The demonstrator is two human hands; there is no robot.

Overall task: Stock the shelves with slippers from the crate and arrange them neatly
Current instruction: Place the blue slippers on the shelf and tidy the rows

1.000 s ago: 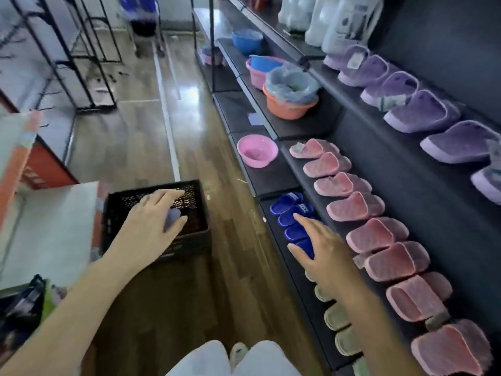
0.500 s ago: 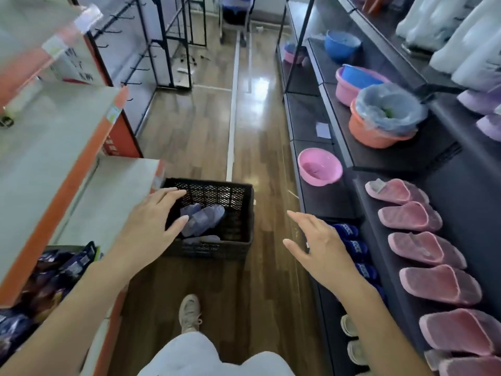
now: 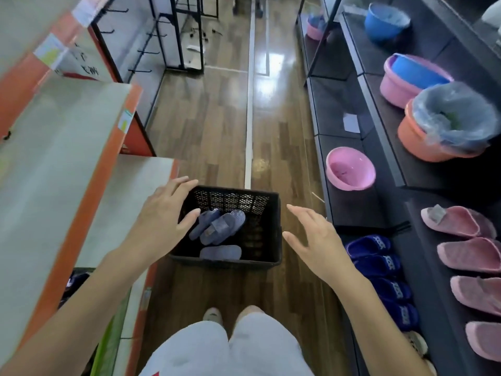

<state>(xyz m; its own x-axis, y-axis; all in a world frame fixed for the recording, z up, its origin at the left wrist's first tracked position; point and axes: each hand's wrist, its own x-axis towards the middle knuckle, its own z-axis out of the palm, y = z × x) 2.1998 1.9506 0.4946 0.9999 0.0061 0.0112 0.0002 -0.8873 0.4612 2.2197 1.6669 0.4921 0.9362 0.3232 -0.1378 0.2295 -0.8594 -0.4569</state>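
I am holding my left hand [image 3: 165, 215] over the left rim of the crate [image 3: 238, 198], fingers spread, gripping nothing. My right hand [image 3: 314, 240] is hovering beside its right wall, likewise spread. Grey-blue slippers [image 3: 221, 226] are lying inside the crate on the floor [image 3: 217, 118].

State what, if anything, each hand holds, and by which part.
Nothing is held. Left hand open over the left edge of the crate; right hand open beside its right wall; slippers lie inside.

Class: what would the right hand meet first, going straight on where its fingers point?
Probably the right rim of the black plastic mesh crate, just ahead of the right hand; depth is unclear.
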